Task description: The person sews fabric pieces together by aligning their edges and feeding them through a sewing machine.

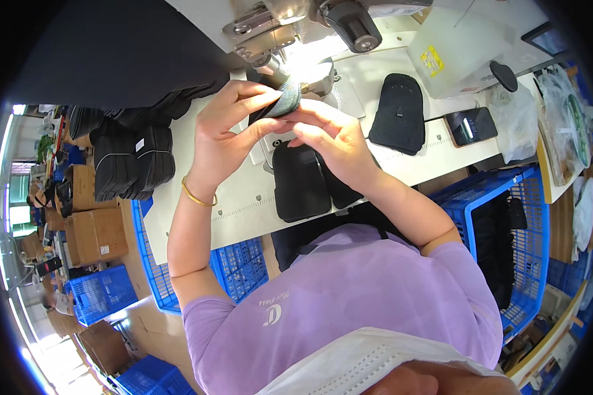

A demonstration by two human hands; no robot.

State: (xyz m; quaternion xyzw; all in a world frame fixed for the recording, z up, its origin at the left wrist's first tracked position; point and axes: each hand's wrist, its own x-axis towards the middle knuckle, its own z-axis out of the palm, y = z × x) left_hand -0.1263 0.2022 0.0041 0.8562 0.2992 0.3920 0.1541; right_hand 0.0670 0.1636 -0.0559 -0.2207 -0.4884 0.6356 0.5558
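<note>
Both my hands hold one small grey fabric piece (286, 100) just below the head of a sewing machine (290, 29). My left hand (227, 135) pinches its left side with thumb and fingers; a thin gold bangle sits on that wrist. My right hand (329, 141) grips the piece from the right and below. Under my hands a black fabric panel (300, 184) lies flat on the white work table (204, 217). The needle area is lit by a bright lamp and partly hidden by my fingers.
Stacks of black pieces (135, 161) sit at the table's left. Another black piece (398, 112) and a phone (471, 125) lie to the right, near a white plastic box (458, 49). Blue crates (507, 224) stand at both sides, cardboard boxes (95, 234) at left.
</note>
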